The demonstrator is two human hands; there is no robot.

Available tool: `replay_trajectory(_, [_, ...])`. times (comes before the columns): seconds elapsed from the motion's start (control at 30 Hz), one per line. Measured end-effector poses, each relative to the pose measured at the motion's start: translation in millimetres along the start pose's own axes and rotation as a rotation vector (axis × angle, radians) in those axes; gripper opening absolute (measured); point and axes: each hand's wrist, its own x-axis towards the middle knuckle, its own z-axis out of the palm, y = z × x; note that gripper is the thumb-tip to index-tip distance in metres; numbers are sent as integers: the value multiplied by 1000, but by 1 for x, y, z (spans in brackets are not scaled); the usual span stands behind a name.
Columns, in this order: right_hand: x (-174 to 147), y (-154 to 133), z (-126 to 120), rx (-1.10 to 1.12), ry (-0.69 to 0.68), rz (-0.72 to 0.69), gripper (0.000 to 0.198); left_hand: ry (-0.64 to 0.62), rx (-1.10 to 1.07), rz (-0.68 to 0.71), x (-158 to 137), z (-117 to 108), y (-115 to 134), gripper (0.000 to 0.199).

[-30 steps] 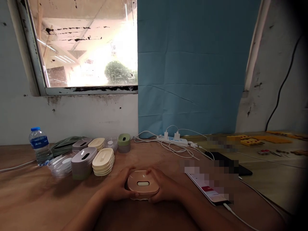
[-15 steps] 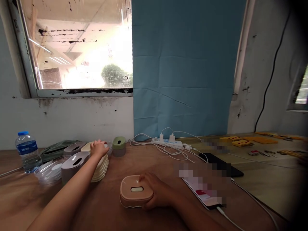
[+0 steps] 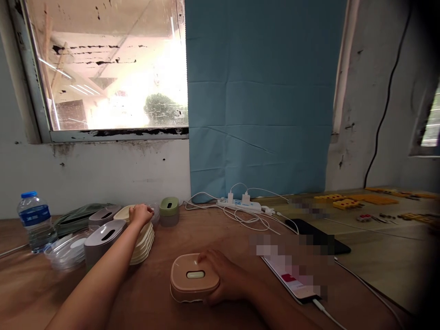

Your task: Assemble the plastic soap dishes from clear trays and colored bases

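Note:
On the near middle of the table sits a low peach plastic box [image 3: 182, 279] with rounded corners. Its top has an oval slot with a pale piece showing inside, and a wavy pale edge shows along its bottom. My right hand [image 3: 228, 277] is closed round the box's right side, fingers on the top and thumb low. My left hand [image 3: 140, 214] reaches out to a stack of cream wavy-edged plastic parts [image 3: 144, 245]. Its fingers are curled together above the stack; whatever they hold is hidden. Behind it a clear plastic piece [image 3: 155, 213] partly shows.
Left of the stack stand a grey-mauve slotted box [image 3: 103, 245], clear plastic lids [image 3: 65, 252] and a water bottle [image 3: 34, 224]. A green-topped container [image 3: 169, 211] stands behind. To the right lie a phone [image 3: 292, 279], a power strip [image 3: 239, 203] with white cables and a black tablet-like slab [image 3: 319, 236].
My left hand's fingers have curled in more over the stack. The right hand keeps its grip on the peach box. The view has shifted slightly.

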Motion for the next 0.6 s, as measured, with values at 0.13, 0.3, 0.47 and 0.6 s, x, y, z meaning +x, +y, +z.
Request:
replay_trajectory(0.13, [0, 1, -1, 7, -8, -14, 71, 99, -69, -51, -3, -9, -4, 29])
replay_trajectory(0.3, [0, 5, 1, 28, 0, -28, 75, 287, -323, -49, -12, -37, -1, 33])
replay_trajectory(0.47, [2, 8, 2, 29, -9, -39, 77, 289, -1437, -10, -57, -64, 13, 32])
replay_trajectory(0.6, [3, 9, 3, 22, -10, -58, 79, -79, -2035, -4, -116, -65, 20, 20])
